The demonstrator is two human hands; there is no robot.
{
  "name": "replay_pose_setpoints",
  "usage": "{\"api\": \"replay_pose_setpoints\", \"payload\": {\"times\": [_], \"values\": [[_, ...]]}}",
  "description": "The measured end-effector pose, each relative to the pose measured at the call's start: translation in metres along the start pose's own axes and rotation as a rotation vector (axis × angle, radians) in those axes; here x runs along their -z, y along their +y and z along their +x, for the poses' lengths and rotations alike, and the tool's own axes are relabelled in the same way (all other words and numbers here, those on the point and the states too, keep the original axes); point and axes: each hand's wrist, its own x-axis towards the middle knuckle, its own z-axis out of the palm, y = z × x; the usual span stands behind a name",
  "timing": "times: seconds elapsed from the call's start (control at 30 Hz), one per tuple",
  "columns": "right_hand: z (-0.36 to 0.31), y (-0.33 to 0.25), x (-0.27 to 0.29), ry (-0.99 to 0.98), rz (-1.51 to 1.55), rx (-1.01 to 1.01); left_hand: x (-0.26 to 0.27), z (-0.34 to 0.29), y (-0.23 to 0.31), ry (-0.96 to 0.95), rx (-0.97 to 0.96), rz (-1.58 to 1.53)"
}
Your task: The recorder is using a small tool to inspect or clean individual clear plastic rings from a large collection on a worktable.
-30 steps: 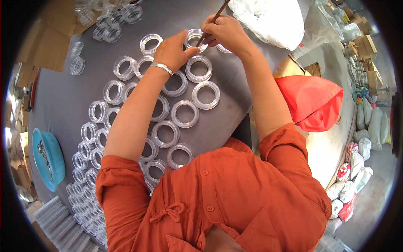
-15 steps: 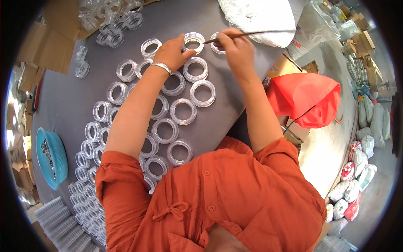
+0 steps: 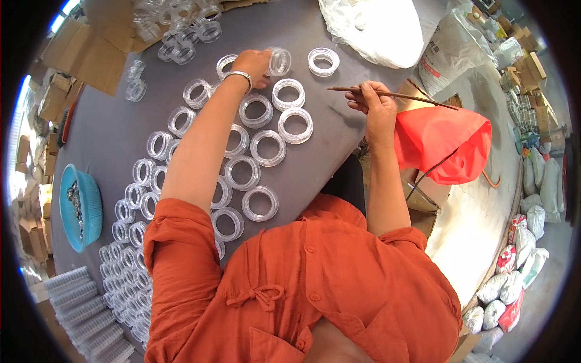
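Note:
My left hand (image 3: 252, 66) is closed on a clear plastic ring (image 3: 279, 62), which is tipped up on its side at the far end of the ring rows. In my right hand (image 3: 375, 103) is a thin brown stick with a pointed tip (image 3: 417, 99), gripped between thumb and fingers and aimed left. Beyond its tip a single clear ring (image 3: 323, 62) lies flat, apart from the others. Rows of similar rings (image 3: 268, 148) spread over the grey table (image 3: 321, 145), partly hidden under my left forearm.
A blue basket (image 3: 94, 209) with small shiny pieces stands at the left. Stacked rings (image 3: 85, 308) lie near left, and loose rings (image 3: 181, 42) sit by cardboard (image 3: 91, 54) at far left. A white plastic bag (image 3: 375, 30) is at the back; red cloth (image 3: 445, 142) hangs past the right edge.
My left hand has lifted and tilted the ring that lay flat. My right hand has drawn back toward me and to the right with the stick, away from the rings.

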Motion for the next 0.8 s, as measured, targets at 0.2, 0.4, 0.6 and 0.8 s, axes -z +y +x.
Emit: {"api": "replay_pose_setpoints", "payload": {"times": [0.2, 0.4, 0.6, 0.8], "values": [[-0.006, 0.004, -0.004, 0.004, 0.055, -0.012, 0.011, -0.019, 0.006, 0.424, -0.343, 1.070], [0.000, 0.005, 0.007, 0.023, 0.044, -0.015, -0.060, -0.025, 0.018, 0.257, -0.885, 0.916], [0.003, -0.001, 0.019, 0.055, 0.029, 0.021, -0.091, -0.005, 0.001, 0.104, -0.828, 0.842], [0.012, -0.001, 0.011, 0.051, 0.065, 0.038, -0.063, -0.015, -0.001, 0.044, -0.856, 0.964]]}}
